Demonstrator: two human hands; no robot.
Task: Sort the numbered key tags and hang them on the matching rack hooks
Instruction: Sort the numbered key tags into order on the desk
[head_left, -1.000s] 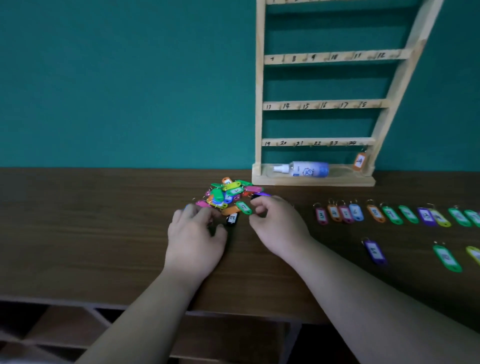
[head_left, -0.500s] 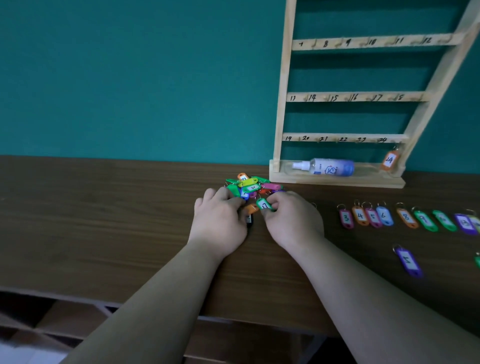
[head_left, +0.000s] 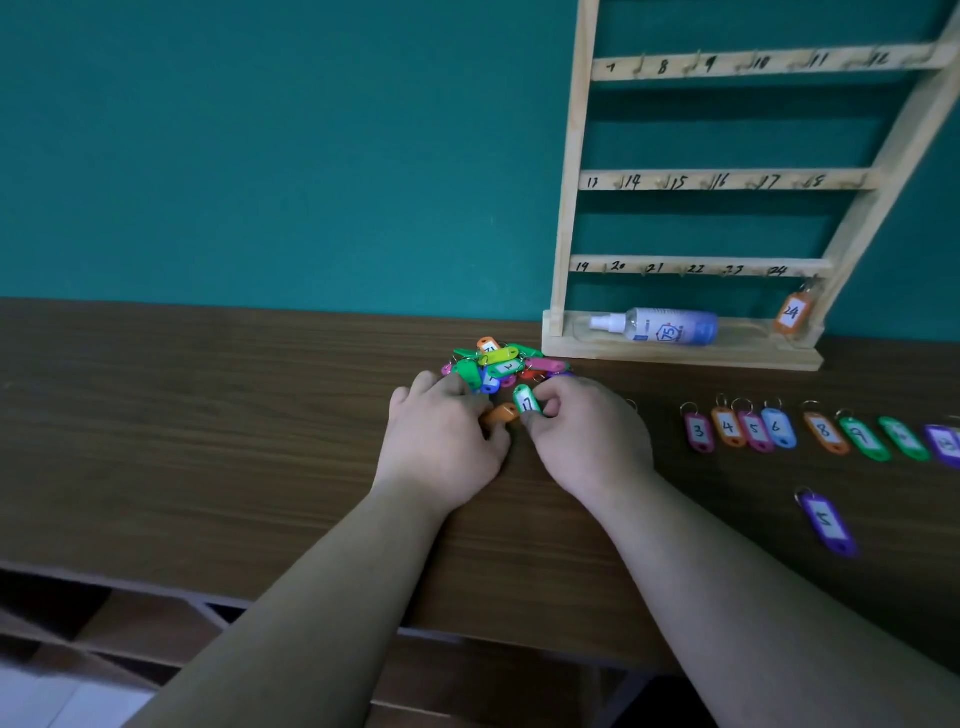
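Right hand: our right hand (head_left: 587, 431) pinches a small green plastic key tag marked 17 (head_left: 527, 401) between thumb and fingertips, at the near edge of the pile.
Left hand: our left hand (head_left: 441, 436) rests palm down on the tabletop, fingers curled toward the pile; a plain orange plastic key tag (head_left: 500, 414) pokes out from under its fingertips. We cannot tell whether it is gripped or only touched.
Pile: a heap of mixed coloured key tags (head_left: 506, 364) lies just beyond both hands, in front of the rack's left foot.
Sorted row: to the right on the dark brown wooden table (head_left: 208, 426), a line of tags reads 3, 4, 5, 6, 8, 9 (head_left: 769, 430), then more running off the right edge, too blurred to read.
Stray tag: a purple tag marked 5 (head_left: 826, 522) lies alone, nearer than the row.
Rack: a pale wooden ladder-style key rack (head_left: 571, 208) stands against the teal wall (head_left: 260, 156), its rails numbered by hand.
Hung: an orange tag marked 24 (head_left: 791, 313) hangs at the right end of the lowest rail.
Rack base: a clear spray bottle with a blue label (head_left: 660, 326) lies on its side in the base.
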